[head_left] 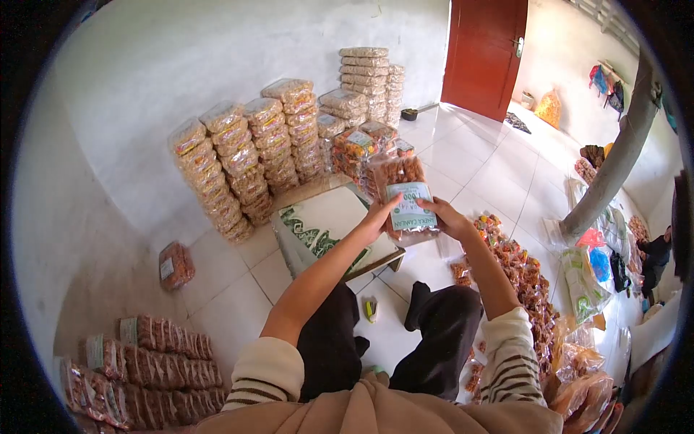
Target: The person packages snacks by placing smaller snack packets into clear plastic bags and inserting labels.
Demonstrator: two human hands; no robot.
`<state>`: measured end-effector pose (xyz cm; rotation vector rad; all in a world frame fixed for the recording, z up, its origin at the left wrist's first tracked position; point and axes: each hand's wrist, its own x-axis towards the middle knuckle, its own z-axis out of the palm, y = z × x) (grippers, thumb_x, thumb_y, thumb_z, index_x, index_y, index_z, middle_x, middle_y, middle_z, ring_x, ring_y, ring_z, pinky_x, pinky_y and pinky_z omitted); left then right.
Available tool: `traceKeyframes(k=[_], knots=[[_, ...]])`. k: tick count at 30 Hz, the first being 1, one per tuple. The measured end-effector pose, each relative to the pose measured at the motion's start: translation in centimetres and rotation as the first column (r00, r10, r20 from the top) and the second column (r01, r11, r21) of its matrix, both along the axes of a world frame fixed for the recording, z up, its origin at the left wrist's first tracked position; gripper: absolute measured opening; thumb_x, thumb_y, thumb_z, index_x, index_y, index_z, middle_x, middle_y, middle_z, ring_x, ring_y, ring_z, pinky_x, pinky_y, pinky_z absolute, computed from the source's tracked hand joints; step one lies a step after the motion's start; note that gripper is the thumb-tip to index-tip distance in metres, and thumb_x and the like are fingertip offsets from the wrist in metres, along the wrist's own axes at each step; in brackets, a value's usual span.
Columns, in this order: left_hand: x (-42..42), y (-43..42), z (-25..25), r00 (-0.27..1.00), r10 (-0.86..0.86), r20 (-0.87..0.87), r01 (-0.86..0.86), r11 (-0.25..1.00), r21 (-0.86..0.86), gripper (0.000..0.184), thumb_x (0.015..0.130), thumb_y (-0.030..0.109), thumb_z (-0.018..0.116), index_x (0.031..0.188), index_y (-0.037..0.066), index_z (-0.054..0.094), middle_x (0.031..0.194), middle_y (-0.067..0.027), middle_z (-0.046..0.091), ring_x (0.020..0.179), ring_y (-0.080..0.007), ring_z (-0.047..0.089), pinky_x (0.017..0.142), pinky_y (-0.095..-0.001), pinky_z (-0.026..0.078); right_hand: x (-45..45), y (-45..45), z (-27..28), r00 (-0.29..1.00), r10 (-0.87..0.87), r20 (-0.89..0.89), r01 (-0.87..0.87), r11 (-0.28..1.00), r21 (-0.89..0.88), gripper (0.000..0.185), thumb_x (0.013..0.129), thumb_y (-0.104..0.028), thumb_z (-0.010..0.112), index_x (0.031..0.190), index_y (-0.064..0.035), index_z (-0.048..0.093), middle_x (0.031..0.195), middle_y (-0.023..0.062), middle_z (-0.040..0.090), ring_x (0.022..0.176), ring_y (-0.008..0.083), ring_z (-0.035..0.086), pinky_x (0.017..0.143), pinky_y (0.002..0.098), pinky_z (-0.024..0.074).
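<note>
Both my hands hold a clear plastic pack of brown snacks [403,172] with a pale green printed label facing me. My left hand [381,217] grips its lower left side, thumb over the label. On the lower right side, my right hand [446,219] is closed around the edge, thumb also on the front. The pack is held up above the right end of a low table [332,220] with a white top and a green leafy print. Between my feet, a small yellow-green stapler [371,309] lies on the tiled floor.
Tall stacks of packed snacks [231,145] line the wall. To the right spreads a heap of small snack packets [513,275], with clear plastic bags [578,362] nearer me. Rows of filled packs [166,362] lie at lower left. A slanted grey post [614,159] stands right, near another person [656,253].
</note>
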<state>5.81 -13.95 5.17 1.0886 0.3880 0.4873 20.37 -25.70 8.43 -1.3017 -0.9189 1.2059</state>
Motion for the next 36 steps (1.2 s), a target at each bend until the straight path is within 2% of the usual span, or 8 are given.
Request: traceKeyframes(k=[6,9,12,16,24,28,30,36], knots=[[5.8,4.3,-8.7,0.961,0.016,-0.277,-0.032,0.998,-0.053,0.057,0.068,0.049,0.065,0.095,0.001,0.054,0.080,-0.0057,0.058,0.068,-0.0136,0.056,0.058,-0.0266,0.047,5.5,3.4,-7.0,0.994,-0.020,-0.107,-0.006,0.970,-0.242,0.056,0.075,-0.039,0.062,0.108,0.0037,0.047,0.099,0.0102,0.056,0.085,0.0176,0.056,0.074,0.0294,0.0474],[10.9,7.5,-16.8,0.950,0.115,-0.289,-0.104,0.993,0.054,0.067,0.073,0.044,0.063,0.115,-0.002,0.038,0.107,-0.0126,0.051,0.095,-0.0220,0.054,0.072,-0.0352,0.049,9.6,6.1,-11.9,0.999,-0.049,-0.014,0.043,0.959,-0.280,0.058,0.076,-0.036,0.061,0.114,0.0040,0.044,0.105,0.0120,0.054,0.091,0.0176,0.054,0.076,0.0294,0.0457],[13.3,7.4,-14.9,0.933,0.179,-0.311,-0.157,0.983,0.095,0.067,0.077,0.041,0.060,0.117,-0.002,0.028,0.112,-0.0136,0.044,0.104,-0.0197,0.044,0.085,-0.0318,0.040,14.7,8.3,-16.9,0.979,-0.204,-0.002,0.198,0.955,-0.221,0.061,0.077,-0.034,0.060,0.120,0.0033,0.038,0.108,0.0126,0.052,0.094,0.0191,0.053,0.078,0.0304,0.0448],[20.0,10.0,-19.9,0.953,0.269,-0.139,-0.250,0.958,0.136,0.061,0.078,0.039,0.059,0.113,-0.002,0.031,0.107,-0.0109,0.045,0.100,-0.0168,0.044,0.086,-0.0286,0.036,19.3,8.4,-19.9,0.829,-0.336,-0.448,0.344,0.936,-0.066,0.058,0.080,-0.027,0.058,0.127,-0.0060,0.031,0.117,0.0092,0.045,0.104,0.0190,0.048,0.082,0.0359,0.0444],[32.4,10.4,-23.5,0.978,0.138,-0.156,-0.162,0.974,-0.158,0.093,0.071,0.027,0.070,0.128,0.003,0.000,0.121,-0.0176,0.032,0.107,-0.0224,0.041,0.088,-0.0318,0.038,27.7,9.0,-24.5,0.703,-0.573,-0.421,0.565,0.809,-0.158,0.058,0.078,-0.022,0.062,0.126,-0.0075,0.033,0.113,0.0056,0.048,0.099,0.0187,0.050,0.079,0.0369,0.0460],[36.5,12.1,-22.8,0.993,0.053,-0.104,-0.079,0.962,-0.261,0.099,0.068,0.021,0.071,0.130,0.012,-0.005,0.126,-0.0175,0.024,0.108,-0.0251,0.042,0.072,-0.0357,0.051,33.3,11.6,-25.9,0.682,-0.584,-0.440,0.555,0.805,-0.207,0.050,0.079,-0.019,0.060,0.122,-0.0065,0.038,0.110,0.0061,0.050,0.098,0.0189,0.051,0.079,0.0366,0.0461],[38.7,13.5,-22.7,0.993,0.048,-0.112,-0.073,0.968,-0.239,0.099,0.068,0.017,0.070,0.131,0.017,-0.006,0.128,-0.0174,0.021,0.108,-0.0264,0.042,0.064,-0.0358,0.054,36.5,13.5,-25.8,0.742,-0.499,-0.447,0.491,0.859,-0.143,0.051,0.079,-0.019,0.060,0.123,-0.0065,0.037,0.110,0.0064,0.050,0.098,0.0194,0.051,0.079,0.0370,0.0461],[42.5,17.8,-26.0,0.969,0.220,-0.116,-0.224,0.974,-0.029,0.088,0.073,0.010,0.065,0.131,0.021,0.000,0.130,-0.0145,0.018,0.113,-0.0274,0.037,0.080,-0.0373,0.048,41.2,21.0,-27.3,0.797,-0.465,-0.385,0.428,0.885,-0.182,0.049,0.080,-0.022,0.058,0.122,-0.0086,0.036,0.108,0.0065,0.050,0.092,0.0167,0.052,0.076,0.0332,0.0447]])
